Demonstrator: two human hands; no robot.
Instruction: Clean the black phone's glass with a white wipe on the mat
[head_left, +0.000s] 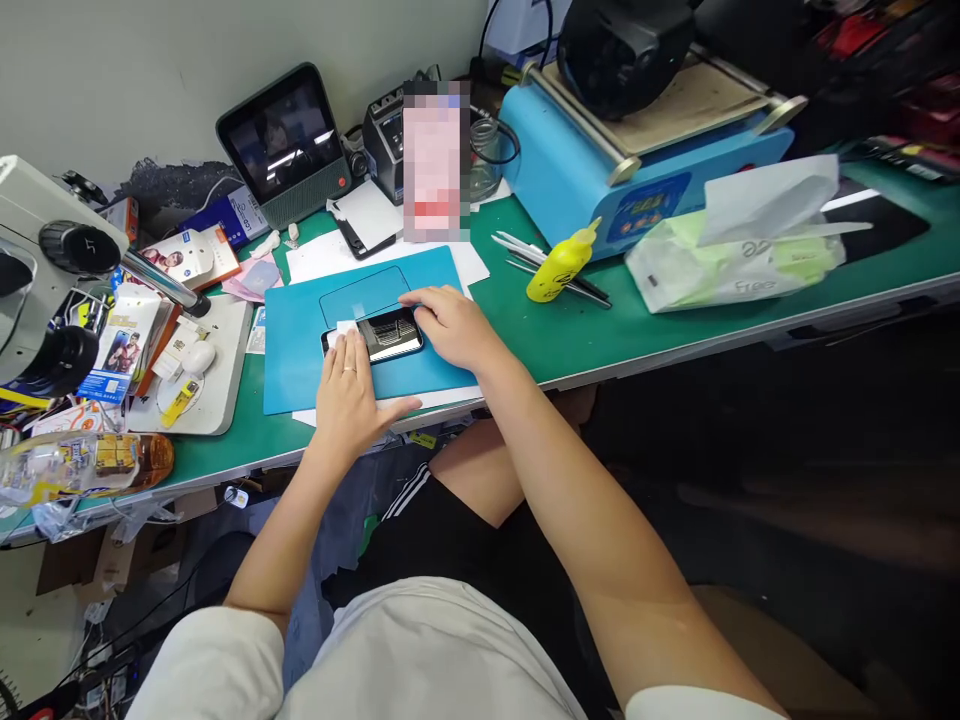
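Observation:
On a blue mat (pixel 300 385) lies a smartphone (pixel 394 335) with a dark, glossy, reflecting face. My left hand (pixel 349 385) rests on the phone's left part, fingers straight and flat with the thumb spread away. Under those fingertips is a small white sheet or wipe (pixel 346 327), mostly covered. My right hand (pixel 454 325) grips the phone's right end, index finger and thumb curled at its edge. Just beyond the phone is a clear screen protector (pixel 364 290) with a thin black border, lying flat on the mat.
A yellow squeeze bottle (pixel 562 265) lies by tweezer-like tools (pixel 589 290) on the right. Behind are a tissue pack (pixel 739 265) and a blue machine (pixel 570 170). A smart display (pixel 281 140) stands at the back. Microscope parts (pixel 71 250) and a drink bottle (pixel 90 465) crowd the left.

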